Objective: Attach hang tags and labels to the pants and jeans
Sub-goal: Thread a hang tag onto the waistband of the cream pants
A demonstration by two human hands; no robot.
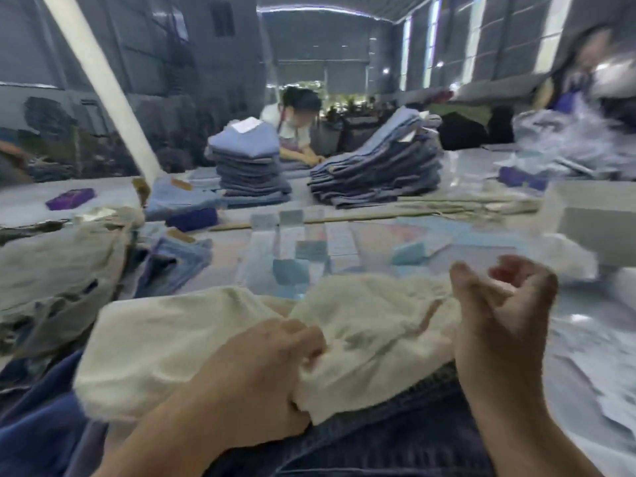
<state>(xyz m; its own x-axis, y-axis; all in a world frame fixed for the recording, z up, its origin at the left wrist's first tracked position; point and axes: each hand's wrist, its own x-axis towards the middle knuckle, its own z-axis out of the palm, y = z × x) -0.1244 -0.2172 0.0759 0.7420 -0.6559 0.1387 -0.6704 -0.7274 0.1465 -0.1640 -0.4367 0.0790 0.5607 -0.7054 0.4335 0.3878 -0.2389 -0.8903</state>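
A cream-white pair of pants (192, 342) lies crumpled across the near edge of the table, on top of dark blue jeans (395, 438). My left hand (261, 380) grips a fold of the cream fabric near its lower edge. Just right of the pants, my right hand (499, 311) is raised with fingers curled and apart; blur hides whether anything thin is pinched in it. Light blue and white tags (303, 246) lie spread on the table beyond the pants.
A heap of beige and blue garments (58, 273) sits at the left. Two stacks of folded jeans (251, 166) (378, 170) stand mid-table, with a person bent over behind them. Purple boxes (70, 198), a white box (599, 222) at right, a slanted white post (103, 87).
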